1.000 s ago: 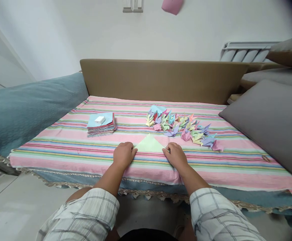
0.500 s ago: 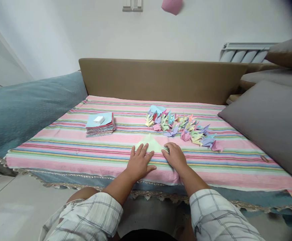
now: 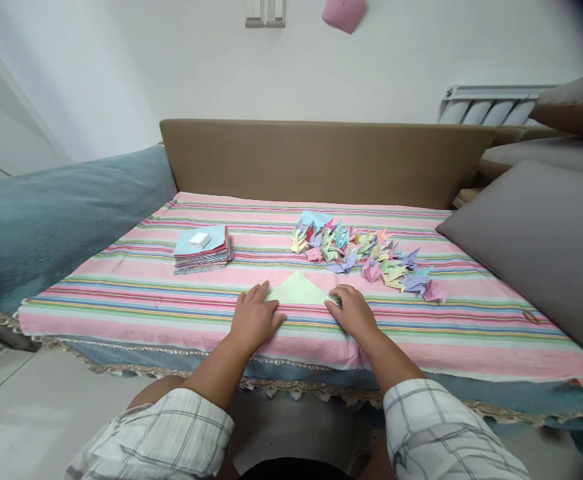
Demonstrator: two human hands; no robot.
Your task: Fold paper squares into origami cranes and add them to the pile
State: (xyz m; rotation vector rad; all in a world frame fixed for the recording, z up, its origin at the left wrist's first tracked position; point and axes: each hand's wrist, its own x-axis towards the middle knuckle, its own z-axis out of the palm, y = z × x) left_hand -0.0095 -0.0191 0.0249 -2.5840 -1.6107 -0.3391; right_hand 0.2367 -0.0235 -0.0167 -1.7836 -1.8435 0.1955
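A pale green sheet of origami paper (image 3: 299,290), folded into a triangle, lies flat on the striped cloth with its point facing away from me. At its left corner rests my left hand (image 3: 255,317), palm down, fingers extended and thumb spread away. My right hand (image 3: 354,311) has its fingers curled at the right corner, thumb and forefinger closed on the paper there. Beyond it, to the right, sits a cluster of folded paper cranes (image 3: 366,253) in many colours.
On the left is a stack of coloured paper (image 3: 202,260) with a small white block (image 3: 199,240) on top. The striped cloth (image 3: 121,303) covers the seat. A grey cushion (image 3: 536,247) leans at the right, a blue armrest (image 3: 71,207) at the left, a brown backrest (image 3: 321,163) behind.
My left hand has slid left, from lying over the triangle to its left corner, uncovering more of the paper. My right hand stays at the right corner.
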